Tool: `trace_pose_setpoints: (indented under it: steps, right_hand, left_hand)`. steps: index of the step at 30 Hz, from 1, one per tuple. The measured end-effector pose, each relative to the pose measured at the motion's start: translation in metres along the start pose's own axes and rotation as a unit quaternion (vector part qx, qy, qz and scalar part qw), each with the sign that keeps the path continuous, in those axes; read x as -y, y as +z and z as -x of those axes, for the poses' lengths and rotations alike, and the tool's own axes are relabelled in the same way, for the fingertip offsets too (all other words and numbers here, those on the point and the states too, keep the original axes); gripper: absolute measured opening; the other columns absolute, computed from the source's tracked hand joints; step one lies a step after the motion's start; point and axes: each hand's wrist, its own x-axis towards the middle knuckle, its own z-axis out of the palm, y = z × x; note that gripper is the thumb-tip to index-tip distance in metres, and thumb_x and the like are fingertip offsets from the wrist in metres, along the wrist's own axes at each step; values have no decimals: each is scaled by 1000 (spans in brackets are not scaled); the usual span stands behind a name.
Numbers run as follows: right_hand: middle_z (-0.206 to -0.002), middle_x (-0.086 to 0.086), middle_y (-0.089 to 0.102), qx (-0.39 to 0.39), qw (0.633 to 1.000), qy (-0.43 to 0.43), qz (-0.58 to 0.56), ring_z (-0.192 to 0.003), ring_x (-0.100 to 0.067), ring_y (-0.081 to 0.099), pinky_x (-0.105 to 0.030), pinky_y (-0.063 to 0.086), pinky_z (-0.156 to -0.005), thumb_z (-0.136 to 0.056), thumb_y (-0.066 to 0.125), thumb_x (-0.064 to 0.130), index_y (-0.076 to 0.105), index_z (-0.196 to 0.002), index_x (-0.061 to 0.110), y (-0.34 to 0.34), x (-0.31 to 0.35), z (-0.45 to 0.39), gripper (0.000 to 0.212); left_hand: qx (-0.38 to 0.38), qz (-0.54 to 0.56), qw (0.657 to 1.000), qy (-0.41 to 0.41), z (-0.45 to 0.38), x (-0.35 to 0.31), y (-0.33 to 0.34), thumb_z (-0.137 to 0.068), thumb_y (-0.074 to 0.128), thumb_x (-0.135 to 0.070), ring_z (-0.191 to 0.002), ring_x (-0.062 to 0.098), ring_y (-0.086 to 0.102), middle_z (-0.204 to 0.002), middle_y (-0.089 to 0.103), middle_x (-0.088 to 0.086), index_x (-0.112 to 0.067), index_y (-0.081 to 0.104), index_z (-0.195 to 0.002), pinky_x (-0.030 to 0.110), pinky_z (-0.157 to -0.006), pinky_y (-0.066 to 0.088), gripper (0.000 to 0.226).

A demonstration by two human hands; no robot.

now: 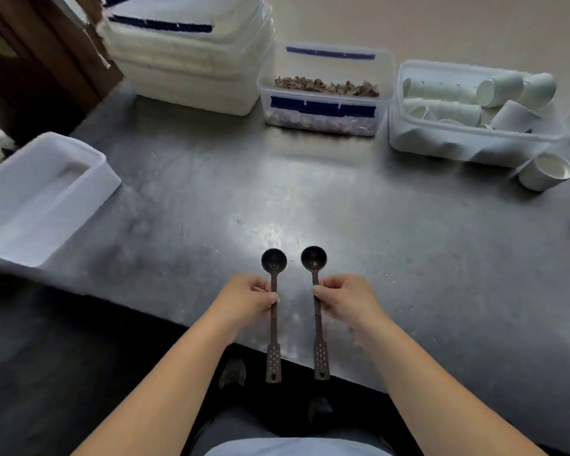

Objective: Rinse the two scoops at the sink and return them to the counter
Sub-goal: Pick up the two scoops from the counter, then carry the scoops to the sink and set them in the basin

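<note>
Two dark brown long-handled scoops lie side by side over the front edge of the steel counter (310,192), bowls pointing away from me. My left hand (247,299) pinches the handle of the left scoop (273,327) near its middle. My right hand (343,299) pinches the handle of the right scoop (317,320) the same way. Both perforated handle ends stick out past the counter edge toward me. I cannot tell whether the scoops rest on the counter or hover just above it. No sink is in view.
A white lidded box (37,195) sits at the left edge. Stacked white containers (191,60) stand at the back left, next to a clear tub of dried petals (326,90). A tub of white cups (474,110) and one loose cup (545,171) are at the right.
</note>
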Motion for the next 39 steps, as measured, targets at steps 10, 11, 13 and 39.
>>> trace_pose_setpoints:
  steps: [10,11,13,39]
  right_hand:
    - [-51,1,53,241,967,-28,76,-44,-8,49,-17,38,-44,-82,71,3,67,-70,6,67,3,90,13]
    - [-52,2,52,267,959,-29,88,-46,-9,48,-17,38,-45,-83,71,3,67,-70,8,79,0,101,14]
    - [-54,0,52,321,939,-39,120,-48,-9,47,-16,38,-47,-83,70,4,67,-68,11,106,-3,123,16]
    - [-85,-19,57,671,652,-44,350,-81,-29,57,-44,50,-81,-87,66,2,67,-82,2,582,-132,446,5]
  left_hand:
    - [-172,218,960,-38,165,88,-15,-72,75,-13,-56,6,63,-64,69,1,-23,76,-75,17,-48,47,11]
    - [-192,232,953,-39,181,98,-19,-72,75,-13,-56,5,63,-63,69,0,-27,77,-75,17,-49,48,14]
    - [-222,261,938,-45,210,120,-27,-74,73,-12,-56,2,63,-63,69,-3,-27,77,-79,16,-50,49,16]
    - [-590,471,648,-101,570,442,-221,-86,67,-13,-52,7,57,-68,72,0,-6,73,-77,18,-40,39,12]
